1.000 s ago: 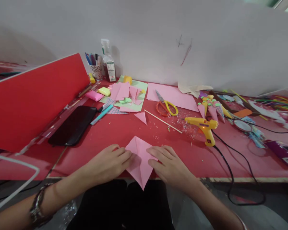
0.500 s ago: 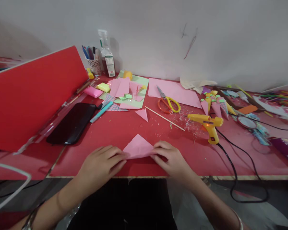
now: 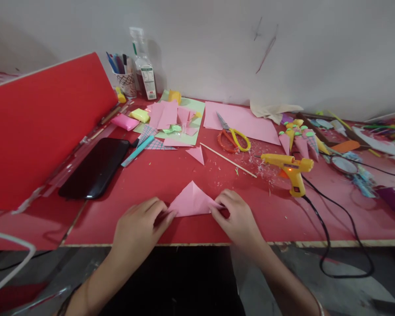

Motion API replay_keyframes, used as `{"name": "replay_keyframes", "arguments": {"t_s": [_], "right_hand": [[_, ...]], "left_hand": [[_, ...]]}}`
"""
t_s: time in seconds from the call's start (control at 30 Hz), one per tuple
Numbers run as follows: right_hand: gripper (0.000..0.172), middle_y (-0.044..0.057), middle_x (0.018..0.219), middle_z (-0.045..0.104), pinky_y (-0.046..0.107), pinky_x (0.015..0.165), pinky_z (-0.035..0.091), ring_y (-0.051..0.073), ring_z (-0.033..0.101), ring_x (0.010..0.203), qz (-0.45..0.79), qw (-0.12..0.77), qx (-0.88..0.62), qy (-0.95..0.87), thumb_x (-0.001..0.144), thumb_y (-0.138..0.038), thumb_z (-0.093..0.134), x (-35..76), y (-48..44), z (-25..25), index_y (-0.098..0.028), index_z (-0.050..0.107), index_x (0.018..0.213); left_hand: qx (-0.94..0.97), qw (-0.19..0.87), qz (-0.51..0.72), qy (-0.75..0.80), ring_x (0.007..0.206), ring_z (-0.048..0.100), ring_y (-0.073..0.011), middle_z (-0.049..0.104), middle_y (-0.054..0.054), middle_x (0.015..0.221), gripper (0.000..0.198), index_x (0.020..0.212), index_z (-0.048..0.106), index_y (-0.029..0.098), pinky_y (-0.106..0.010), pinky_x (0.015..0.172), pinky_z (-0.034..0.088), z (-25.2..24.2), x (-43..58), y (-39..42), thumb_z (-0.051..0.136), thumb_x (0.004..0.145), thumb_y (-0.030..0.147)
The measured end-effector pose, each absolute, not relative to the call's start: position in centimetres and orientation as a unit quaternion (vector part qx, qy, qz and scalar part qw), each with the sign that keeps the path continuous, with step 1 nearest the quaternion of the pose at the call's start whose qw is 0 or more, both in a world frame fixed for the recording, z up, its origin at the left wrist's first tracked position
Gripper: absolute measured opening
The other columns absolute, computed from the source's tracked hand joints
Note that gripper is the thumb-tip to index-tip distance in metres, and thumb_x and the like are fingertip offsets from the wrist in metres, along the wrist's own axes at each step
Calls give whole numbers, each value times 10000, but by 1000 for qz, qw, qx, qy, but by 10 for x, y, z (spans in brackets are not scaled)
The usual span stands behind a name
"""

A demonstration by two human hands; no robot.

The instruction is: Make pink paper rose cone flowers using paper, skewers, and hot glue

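A pink paper triangle (image 3: 191,201) with a crease down its middle lies near the table's front edge, its point facing away from me. My left hand (image 3: 140,224) pinches its left corner between thumb and fingers. At the opposite corner, my right hand (image 3: 235,215) grips the paper in the same way. Just beyond the triangle are a small pink paper scrap (image 3: 197,154) and a thin wooden stick (image 3: 228,160). To the right of my right hand rests a yellow glue gun (image 3: 289,169) with an orange light lit.
Scissors (image 3: 232,136) lie partly on a pink sheet (image 3: 250,123). At left are a black phone (image 3: 95,169), a teal marker-like stick (image 3: 138,150) and a leaning red board (image 3: 46,136). Small paper cones (image 3: 299,140) sit right of the scissors. The glue gun's black cord (image 3: 319,226) hangs over the edge.
My fingers have shifted outward along the corners, and the triangle's centre crease shows more clearly. The whole view has tilted slightly; the other things on the table stay put.
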State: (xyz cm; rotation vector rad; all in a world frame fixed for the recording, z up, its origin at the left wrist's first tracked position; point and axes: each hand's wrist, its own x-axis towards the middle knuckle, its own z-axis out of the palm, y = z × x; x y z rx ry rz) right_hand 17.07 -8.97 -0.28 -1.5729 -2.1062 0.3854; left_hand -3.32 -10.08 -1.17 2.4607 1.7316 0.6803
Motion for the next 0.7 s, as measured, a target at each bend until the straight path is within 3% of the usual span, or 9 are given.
{"name": "replay_keyframes", "arguments": {"t_s": [0.53,0.6,0.7], "right_hand": [[226,-14,581,406,233,507,302,109,376,542,115,229,-579,-774,727,-100,431,169,-88,-5,-186,336,541],[188,-1,613,452,244,539,341,118,414,576,129,241,-564,-779,744,-114,447,171,-88,-4,-177,407,572],[104,45,788,554,293,675,404,155,498,751,141,286,-511,-798,760,-118,461,175,-91,-4,-168,552,757]], "left_hand": [[782,67,163,597,470,462,-112,496,29,502,363,550,453,170,-225,464,289,-8,-31,-94,390,840,380],[806,68,178,561,534,502,-121,541,15,584,290,616,509,166,-240,515,337,-10,-33,-94,415,835,331],[851,63,210,478,743,562,-146,606,-12,813,154,875,586,195,-279,656,382,-12,-36,-94,447,809,188]]}}
